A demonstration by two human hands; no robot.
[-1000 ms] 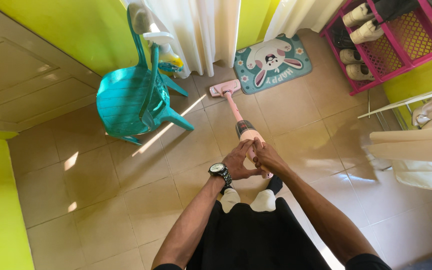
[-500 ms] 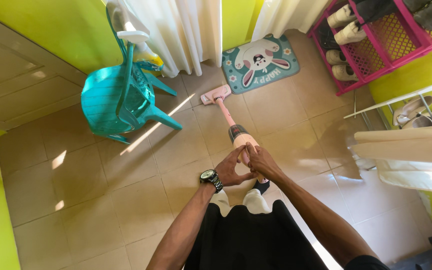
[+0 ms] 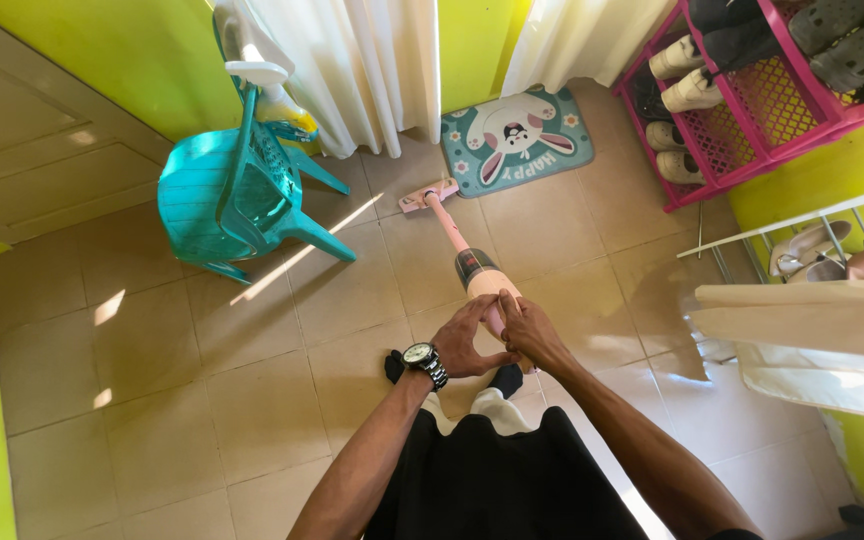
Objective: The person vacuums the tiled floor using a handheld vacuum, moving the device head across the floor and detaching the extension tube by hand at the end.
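At mid-frame we wrap our left hand (image 3: 464, 343) and right hand (image 3: 529, 335), both closed, around the handle of the slim pink stick vacuum cleaner (image 3: 467, 268). Its flat floor head rests on the beige tiled floor (image 3: 252, 380), just below the teal rabbit-patterned doormat (image 3: 515, 138), right of the turquoise plastic chair (image 3: 227, 195).

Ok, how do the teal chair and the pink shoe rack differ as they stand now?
The teal chair stands left of the pink vacuum, near the white curtain; the pink shoe rack stands at the right wall. A spray bottle sits at the chair, while the rack's shelves carry shoes. The chair's seat is slatted; the rack's shelves are lattice. Both look plastic and rest on the tiled floor.
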